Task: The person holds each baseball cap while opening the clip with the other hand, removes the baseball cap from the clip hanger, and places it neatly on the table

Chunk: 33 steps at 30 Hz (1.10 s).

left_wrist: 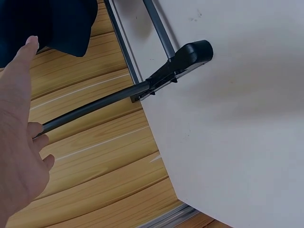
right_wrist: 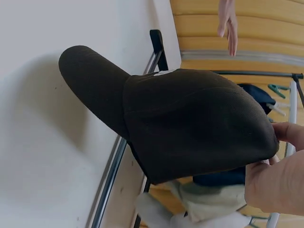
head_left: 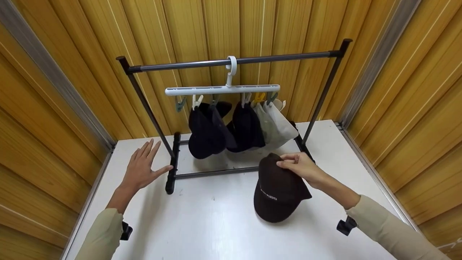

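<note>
My right hand (head_left: 301, 167) pinches a dark brown baseball cap (head_left: 276, 191) by its back edge, thumb on the outside. The cap hangs brim down in front of the rack, light lettering on its front; in the right wrist view the cap (right_wrist: 194, 123) fills the middle. My left hand (head_left: 142, 168) hovers with fingers spread beside the rack's left upright and holds nothing. Behind, a white hanger (head_left: 222, 90) carries several clipped caps: dark navy caps (head_left: 205, 133) on the left and middle, a pale green cap (head_left: 269, 126) and a whitish cap (head_left: 285, 124) on the right.
A black metal rack (head_left: 191, 65) stands on the white table (head_left: 213, 224), the hanger hooked over its top bar. At the hanger's left end an unused green clip (head_left: 180, 104) dangles. Wood-patterned walls (head_left: 54, 108) enclose the back and both sides.
</note>
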Motion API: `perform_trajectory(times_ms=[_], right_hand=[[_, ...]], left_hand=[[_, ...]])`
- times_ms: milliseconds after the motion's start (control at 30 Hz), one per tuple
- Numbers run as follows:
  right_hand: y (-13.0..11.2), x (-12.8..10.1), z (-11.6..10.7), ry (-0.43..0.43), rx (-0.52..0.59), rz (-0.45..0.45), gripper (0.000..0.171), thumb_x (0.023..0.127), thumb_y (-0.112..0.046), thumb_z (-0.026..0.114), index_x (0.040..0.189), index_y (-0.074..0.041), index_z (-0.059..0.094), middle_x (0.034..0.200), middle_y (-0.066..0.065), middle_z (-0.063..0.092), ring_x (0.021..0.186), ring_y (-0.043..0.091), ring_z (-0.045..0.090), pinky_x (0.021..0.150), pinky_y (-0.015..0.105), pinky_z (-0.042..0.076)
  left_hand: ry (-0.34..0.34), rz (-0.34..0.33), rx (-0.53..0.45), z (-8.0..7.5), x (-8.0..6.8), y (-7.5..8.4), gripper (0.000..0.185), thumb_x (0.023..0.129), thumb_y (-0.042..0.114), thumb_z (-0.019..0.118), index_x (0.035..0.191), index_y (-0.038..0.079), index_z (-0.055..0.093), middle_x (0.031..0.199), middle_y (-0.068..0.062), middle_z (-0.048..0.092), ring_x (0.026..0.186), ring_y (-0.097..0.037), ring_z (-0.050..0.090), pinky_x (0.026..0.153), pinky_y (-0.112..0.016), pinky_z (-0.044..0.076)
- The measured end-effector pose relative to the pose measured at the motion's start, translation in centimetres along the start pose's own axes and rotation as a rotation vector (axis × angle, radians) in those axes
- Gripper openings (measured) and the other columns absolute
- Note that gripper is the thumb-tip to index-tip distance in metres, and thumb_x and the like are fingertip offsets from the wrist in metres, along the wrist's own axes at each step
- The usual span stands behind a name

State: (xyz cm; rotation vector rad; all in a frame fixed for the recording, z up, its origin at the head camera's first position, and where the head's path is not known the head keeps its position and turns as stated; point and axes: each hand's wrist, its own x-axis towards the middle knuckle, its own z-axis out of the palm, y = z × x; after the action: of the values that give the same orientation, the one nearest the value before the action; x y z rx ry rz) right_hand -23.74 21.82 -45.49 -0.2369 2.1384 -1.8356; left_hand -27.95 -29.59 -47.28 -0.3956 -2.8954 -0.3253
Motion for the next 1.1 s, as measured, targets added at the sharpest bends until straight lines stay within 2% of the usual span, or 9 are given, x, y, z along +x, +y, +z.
perform_trajectory(times_ms=[133,300,633,733,933,1100], right_hand=[[0.7,-0.1,-1.4,0.035,0.023,0.005,0.04,0.092,-0.02,0.066,0.121,0.007,0.059,0.086,-0.007,0.075,0.077,0.007,0.071,0.07,0.022,0.055],[1.8,-0.1,-3.0,0.098,0.035,0.041,0.039,0.093,-0.023,0.065,0.12,0.004,0.06,0.083,-0.008,0.074,0.076,0.007,0.07,0.07,0.023,0.056],[5.2,-1.4,-8.2,0.162,0.088,0.184,0.041,0.097,-0.03,0.059,0.126,-0.001,0.054,0.086,-0.012,0.07,0.078,0.003,0.067,0.07,0.022,0.055],[6.0,-2.0,-9.4,0.185,0.051,0.218,0.046,0.096,-0.035,0.06,0.127,-0.001,0.054,0.085,-0.012,0.07,0.078,0.003,0.066,0.071,0.022,0.054],[6.9,-2.7,-10.6,0.222,-0.127,0.225,0.067,0.094,-0.043,0.059,0.136,0.008,0.047,0.087,-0.014,0.069,0.081,0.003,0.066,0.074,0.021,0.053],[7.5,-2.7,-11.5,0.249,-0.191,0.224,0.068,0.096,-0.042,0.056,0.138,0.01,0.044,0.088,-0.016,0.066,0.08,0.0,0.063,0.073,0.02,0.052]], left_hand=[[-0.022,-0.031,0.017,0.1,0.1,-0.1,0.101,0.081,0.072,0.056,0.156,0.017,0.017,0.162,-0.017,0.016,0.149,-0.038,0.015,0.119,-0.06,0.005],[-0.03,-0.047,0.027,0.4,0.1,-0.1,0.1,0.082,0.072,0.054,0.156,0.017,0.015,0.162,-0.018,0.014,0.149,-0.038,0.013,0.119,-0.06,0.003],[-0.04,-0.05,-0.011,1.6,-0.1,0.3,0.098,0.084,0.07,0.055,0.156,0.017,0.015,0.163,-0.016,0.012,0.15,-0.037,0.012,0.119,-0.058,0.004],[-0.04,-0.048,-0.025,1.9,-0.1,0.4,0.099,0.084,0.069,0.056,0.157,0.017,0.014,0.163,-0.016,0.012,0.149,-0.037,0.013,0.119,-0.058,0.004],[-0.046,-0.045,-0.027,2.3,0.0,0.5,0.1,0.084,0.07,0.055,0.157,0.018,0.011,0.163,-0.015,0.012,0.149,-0.037,0.014,0.119,-0.058,0.007],[-0.048,-0.052,-0.039,2.3,0.0,0.5,0.1,0.084,0.071,0.054,0.157,0.019,0.011,0.163,-0.015,0.012,0.149,-0.037,0.014,0.119,-0.058,0.006]])
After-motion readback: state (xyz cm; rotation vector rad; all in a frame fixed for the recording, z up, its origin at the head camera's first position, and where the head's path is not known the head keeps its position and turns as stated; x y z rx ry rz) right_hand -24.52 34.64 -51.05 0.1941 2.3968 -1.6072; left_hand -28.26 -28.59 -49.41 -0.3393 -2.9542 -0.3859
